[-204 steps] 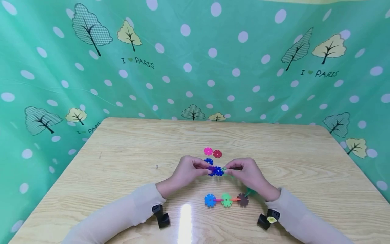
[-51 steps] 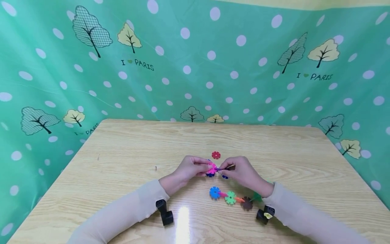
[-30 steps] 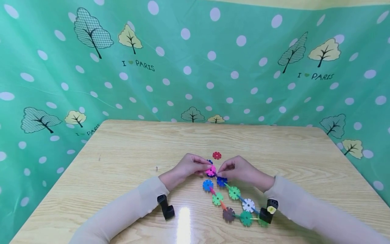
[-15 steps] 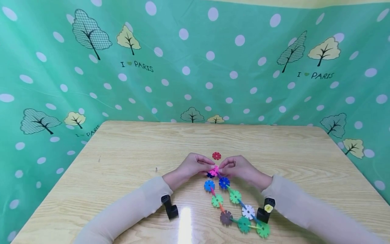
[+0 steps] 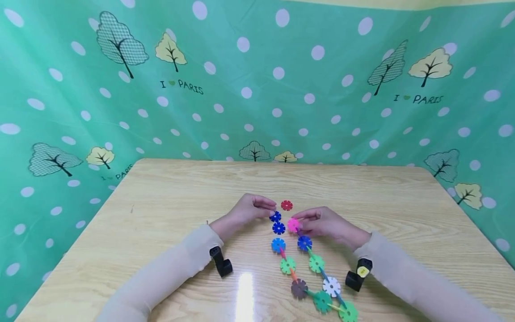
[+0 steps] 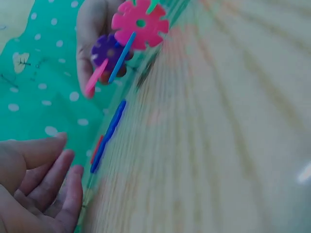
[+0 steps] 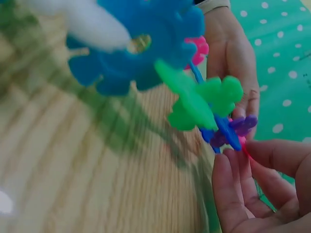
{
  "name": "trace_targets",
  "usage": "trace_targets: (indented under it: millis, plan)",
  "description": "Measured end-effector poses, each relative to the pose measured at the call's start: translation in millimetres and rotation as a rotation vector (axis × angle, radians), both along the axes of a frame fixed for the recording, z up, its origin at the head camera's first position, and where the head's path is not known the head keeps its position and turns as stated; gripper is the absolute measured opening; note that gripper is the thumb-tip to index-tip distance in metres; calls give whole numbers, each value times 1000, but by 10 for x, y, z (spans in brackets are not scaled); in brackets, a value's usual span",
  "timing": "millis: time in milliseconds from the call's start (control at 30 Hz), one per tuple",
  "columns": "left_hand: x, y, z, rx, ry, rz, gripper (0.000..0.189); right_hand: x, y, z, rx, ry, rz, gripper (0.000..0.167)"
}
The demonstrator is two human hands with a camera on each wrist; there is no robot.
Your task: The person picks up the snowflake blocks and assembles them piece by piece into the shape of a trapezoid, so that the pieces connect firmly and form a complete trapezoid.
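Note:
In the head view my right hand [image 5: 325, 226] pinches a pink notched plastic disc [image 5: 293, 225], the end of a chain of snowflake discs. A purple disc [image 7: 238, 128] joins it to a blue disc [image 5: 304, 243], followed by a green disc [image 5: 316, 263] and a white one [image 5: 331, 286]. The chain bends back through green and brown discs to a light blue disc [image 5: 278, 245]. My left hand [image 5: 249, 210] has its fingertips at a loose dark blue disc [image 5: 275, 216]; in the left wrist view its loosely bent fingers [image 6: 73, 194] hold nothing. Another dark blue disc [image 5: 279, 228] lies nearer me.
A red disc [image 5: 287, 205] lies flat just beyond the hands. The wooden table [image 5: 181, 192] reaches back to a green dotted curtain [image 5: 225, 116]. Black wrist cameras [image 5: 221, 264] hang from both sleeves.
The pink disc, earlier in the left hand, is now joined to the chain's purple disc and held by the right hand, shifted right. My left hand has let go and moved up-left.

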State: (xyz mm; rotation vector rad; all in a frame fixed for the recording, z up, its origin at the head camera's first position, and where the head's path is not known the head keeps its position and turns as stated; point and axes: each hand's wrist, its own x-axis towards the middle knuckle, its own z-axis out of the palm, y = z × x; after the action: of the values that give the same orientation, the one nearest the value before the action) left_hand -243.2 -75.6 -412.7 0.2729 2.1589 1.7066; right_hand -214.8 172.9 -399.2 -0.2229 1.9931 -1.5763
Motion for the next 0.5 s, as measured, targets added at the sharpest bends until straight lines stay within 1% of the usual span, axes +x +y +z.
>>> trace_targets:
  millis: [100, 200, 300, 433, 500]
  plan:
    - [-43, -26, -4, -48, 50, -49, 35, -38, 67, -15, -27, -8, 41, 40]
    - [-66, -33, -10, -137, 118, -101, 36, -66, 112, -26, -44, -14, 59, 39]
    - [-67, -30, -10, -230, 208, -158, 35, -85, 137, -35, -53, -20, 59, 35]
    - [-61, -10, 0, -307, 301, -204, 32, -101, 142, -44, -56, -23, 68, 29]
    - [-62, 0, 6, -329, 324, -211, 31, -106, 139, -43, -52, -22, 73, 28]
